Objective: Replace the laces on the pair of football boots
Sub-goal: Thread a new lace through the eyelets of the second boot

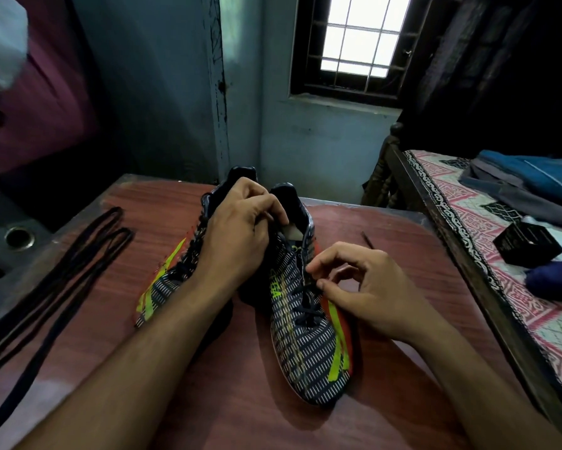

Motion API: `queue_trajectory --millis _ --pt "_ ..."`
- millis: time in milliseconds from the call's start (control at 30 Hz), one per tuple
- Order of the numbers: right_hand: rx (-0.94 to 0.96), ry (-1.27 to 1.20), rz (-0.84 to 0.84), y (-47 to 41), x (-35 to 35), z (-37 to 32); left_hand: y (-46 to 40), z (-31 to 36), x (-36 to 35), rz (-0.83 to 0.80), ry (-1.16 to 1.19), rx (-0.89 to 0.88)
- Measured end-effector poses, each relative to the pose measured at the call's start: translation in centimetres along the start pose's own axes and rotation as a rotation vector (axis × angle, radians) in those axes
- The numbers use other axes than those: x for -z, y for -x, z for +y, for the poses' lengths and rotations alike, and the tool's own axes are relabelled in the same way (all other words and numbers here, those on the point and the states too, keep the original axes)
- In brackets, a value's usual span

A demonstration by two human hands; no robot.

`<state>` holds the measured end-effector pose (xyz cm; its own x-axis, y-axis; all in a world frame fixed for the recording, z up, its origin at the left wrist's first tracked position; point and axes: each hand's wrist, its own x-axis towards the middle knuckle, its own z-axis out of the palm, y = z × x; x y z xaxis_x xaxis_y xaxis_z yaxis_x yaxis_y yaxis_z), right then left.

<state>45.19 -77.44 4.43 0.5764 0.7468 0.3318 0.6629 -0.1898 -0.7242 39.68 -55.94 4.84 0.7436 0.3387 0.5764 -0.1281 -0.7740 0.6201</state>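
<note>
Two football boots on the reddish wooden table [386, 378], toes toward the person. Right boot [305, 339] lies upright, dark with white dashes and yellow-green stripes; its dark lace [308, 306] is threaded through the lower eyelets. Left boot [169, 280] sits just beside it, tilted outward, partly hidden by the left forearm.

Left hand [240, 232]: fingers curled, gripping the collar or tongue of the right boot near its opening; exact grip point hidden by the fingers.
Right hand [360, 284]: thumb and forefinger pinching the lace at the upper eyelets on the right boot's outer side, other fingers loosely curled.

A loose lace tip [367, 239] lies on the table beyond the right hand. A bundle of dark spare laces [62, 280] lies stretched along the table's left edge, well apart from the boots.

A bed [461, 241] with a patterned cover stands to the right, a small black box [528, 243] on it. Barred window [357, 37] behind.
</note>
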Motion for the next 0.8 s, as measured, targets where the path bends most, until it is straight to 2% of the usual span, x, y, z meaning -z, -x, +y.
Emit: queue_trajectory --millis 133,233,333,400,567,700,800 --pt "0.059 0.059 -0.008 0.0 0.2 0.4 0.2 0.2 0.1 -0.046 -0.013 -0.03" --pt "0.114 0.198 -0.046 0.0 0.1 0.7 0.4 0.2 0.2 -0.038 -0.12 -0.129" --pt "0.123 0.156 0.001 -0.1 0.2 0.6 0.3 0.4 0.8 0.025 -0.199 -0.225" --pt "0.143 0.16 0.005 -0.2 0.2 0.7 0.2 0.4 1.3 0.005 -0.212 -0.254" --pt "0.194 0.251 -0.013 -0.2 -0.2 0.5 0.1 0.3 1.6 -0.187 -0.154 -0.242" --pt "0.221 0.23 -0.007 0.0 -0.4 0.1 0.5 0.7 1.4 -0.19 -0.303 -0.261" --pt "0.178 0.184 -0.017 0.0 -0.4 -0.1 0.4 0.8 1.6 -0.186 -0.261 -0.264"
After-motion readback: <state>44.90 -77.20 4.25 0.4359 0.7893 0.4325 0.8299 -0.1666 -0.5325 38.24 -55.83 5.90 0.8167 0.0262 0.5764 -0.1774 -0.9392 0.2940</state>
